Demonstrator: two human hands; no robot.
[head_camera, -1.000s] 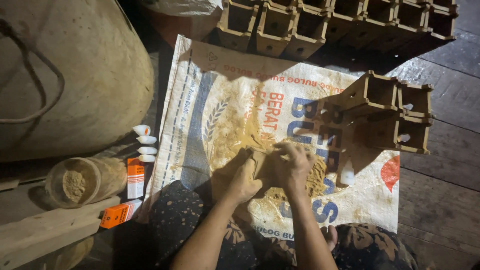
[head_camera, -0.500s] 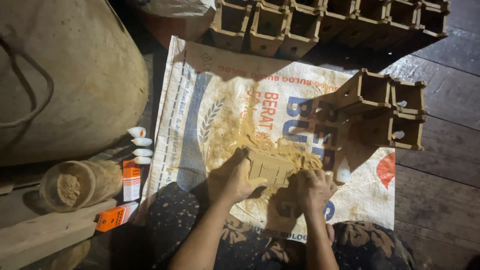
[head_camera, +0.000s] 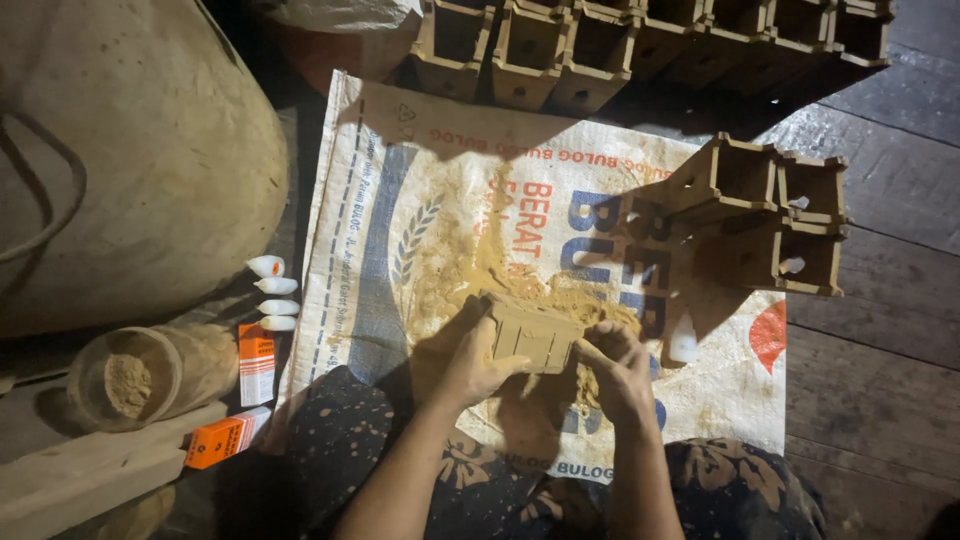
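Note:
I hold a small open wooden box (head_camera: 535, 335) low over a printed woven sack (head_camera: 420, 180) spread on the floor. My left hand (head_camera: 472, 360) grips the box's left end. My right hand (head_camera: 618, 365) is at the box's right side, fingers curled against it and over the tan sawdust (head_camera: 470, 270) that is scattered on the sack. The box is tipped with its bottom toward me.
Several similar wooden boxes (head_camera: 770, 215) are stacked at the right and a row (head_camera: 640, 40) runs along the top. A large burlap bag (head_camera: 130, 170) fills the left. Small white bottles (head_camera: 272, 292), orange cartons (head_camera: 225, 437) and a jar of powder (head_camera: 135, 378) lie lower left.
Both hands moved slightly down and apart; the box, earlier covered by the hands, now shows between them. The right hand slid from on top of it to its right side.

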